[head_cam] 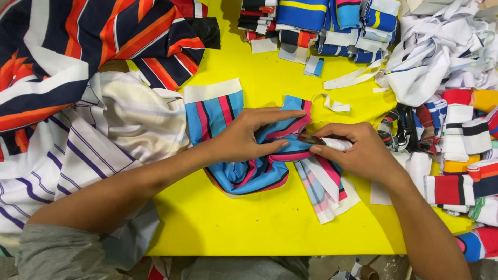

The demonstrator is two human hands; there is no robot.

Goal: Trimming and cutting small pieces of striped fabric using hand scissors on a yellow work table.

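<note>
Far left: heap of striped fabric [78, 46] in navy, orange and white, with a paler white sheet with purple lines [57, 161] below it, both draped over the edge of the yellow desk [249, 223]. Centre: blue striped cloth piece [244, 171], with pink, black and white bands, bunched up on the desk. Left hand [249, 136] lies flat on top of it, fingers extended and pressing the folded edge down, thumb tucked under the fold; pinning the cloth, not clenched. Just right of that, right hand [358, 153] with fingers pinched on a small dark tool [311, 139], tip touching the cloth fold right beside the left fingertips; can't tell what kind of tool it is. A paler striped flap [324, 189] hangs out under the right hand toward the near desk edge. Top centre: stacked folded striped pieces [316, 26] in blue, white and red. Top right: tangle of white strips [441, 52]. Right edge: pile of short rib bands [467, 155] in red, white, black and yellow, near the right wrist.
</note>
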